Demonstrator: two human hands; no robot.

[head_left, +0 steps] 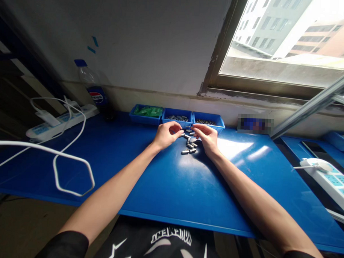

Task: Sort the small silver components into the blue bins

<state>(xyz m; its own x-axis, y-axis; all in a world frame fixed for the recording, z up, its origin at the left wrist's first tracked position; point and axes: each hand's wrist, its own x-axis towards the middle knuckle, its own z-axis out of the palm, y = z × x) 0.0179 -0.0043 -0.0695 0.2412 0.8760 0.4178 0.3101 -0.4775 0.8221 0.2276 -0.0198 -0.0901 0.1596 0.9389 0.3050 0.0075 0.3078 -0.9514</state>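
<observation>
From my end I see one grey wall [152,38] with one window [261,82] at its right, and below them one blue table [164,189], its top glossy and lit brightest toward the right edge. Two white power strips show: one [36,132] by the far left corner, the other [332,179] beyond the right edge. One cola bottle [97,96] stands upright near that left strip. Three blue bins line the far edge side by side: the left bin [145,120] holds green packets, the middle bin [167,122] dark metal pieces, the right bin [219,128] thin little parts. Two bare hands meet just short of them. The left hand [166,136] pinches one small metal piece [182,134] between thumb and forefinger; the right hand [207,136] curls its fingertips at something tiny, and I cannot tell whether it is gripped. I count at least six loose cylinders [190,145] lying between the hands, toward the far edge.
</observation>
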